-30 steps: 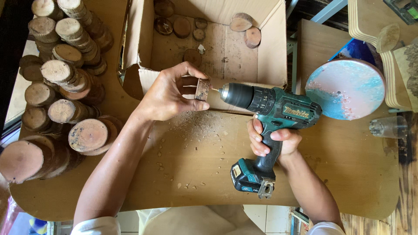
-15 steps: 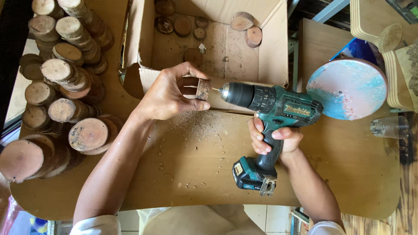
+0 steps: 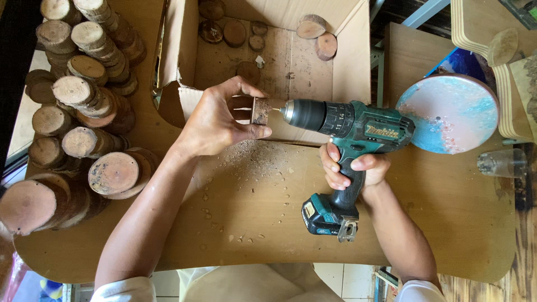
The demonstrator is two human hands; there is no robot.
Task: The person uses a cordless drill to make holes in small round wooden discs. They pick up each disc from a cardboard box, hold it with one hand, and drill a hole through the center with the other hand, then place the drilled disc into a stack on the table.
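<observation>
Left hand [image 3: 215, 120] pinches the small, stiff wood slice [image 3: 260, 111] by its faces (light, likely splittable); right hand [image 3: 352, 168] grips the cordless drill [image 3: 349, 126].

- A brown wooden table [image 3: 447, 223] with rounded corners fills most of the view
- Pale floor tiles [image 3: 347, 277] show below its near edge
- A curved plywood chair [image 3: 475, 33] stands at the upper right
- Dark wooden planks [image 3: 523, 279] lie at the lower right
- Even daylight, soft shadows
</observation>
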